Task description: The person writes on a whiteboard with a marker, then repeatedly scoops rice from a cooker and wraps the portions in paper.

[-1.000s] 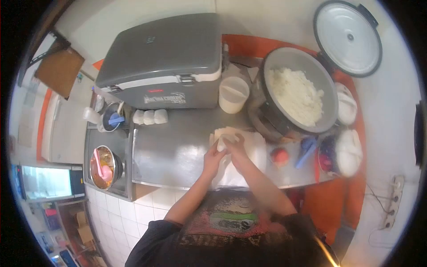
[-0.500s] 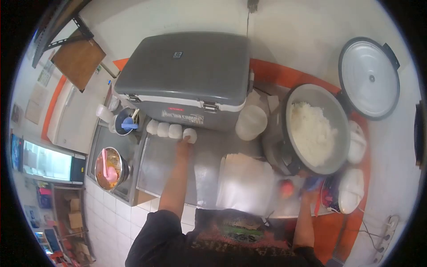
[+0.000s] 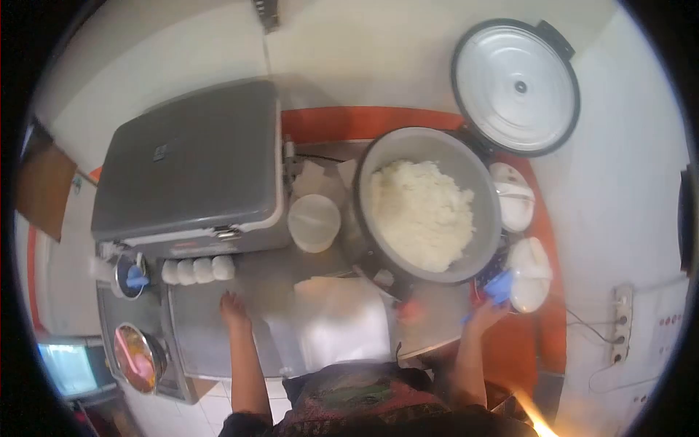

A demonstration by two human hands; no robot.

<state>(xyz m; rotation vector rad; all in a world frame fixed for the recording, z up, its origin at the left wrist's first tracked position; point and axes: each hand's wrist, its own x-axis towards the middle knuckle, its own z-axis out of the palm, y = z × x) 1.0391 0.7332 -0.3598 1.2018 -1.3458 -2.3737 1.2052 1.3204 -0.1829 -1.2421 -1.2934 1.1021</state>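
Note:
My left hand [image 3: 234, 310] is over the metal counter with its fingers loosely apart and nothing in them. Just beyond it, several rounded white bundles [image 3: 196, 270] stand in a row against the grey cooler box [image 3: 182, 167]. My right hand [image 3: 486, 317] is closed on a blue utensil [image 3: 499, 288], whose exact kind is blurred, beside a white lidded container [image 3: 530, 275]. A large grey cooker pot [image 3: 368, 171] holding white rice [image 3: 422, 215] stands to the left of that hand. Between my hands lies a stack of white paper sheets [image 3: 342, 324].
The cooker's round lid [image 3: 518, 87] is raised at the back. A round translucent tub [image 3: 314, 224] stands beside the cooler. At left are a metal bowl with a pink scoop [image 3: 131, 353] and a pot with a blue ladle [image 3: 136, 278]. A blurred red object [image 3: 410, 312] lies near the papers.
The view has swung right. My left hand has let go of the end white bundle and drawn back from the row. My right hand has lifted the blue utensil slightly beside the white container.

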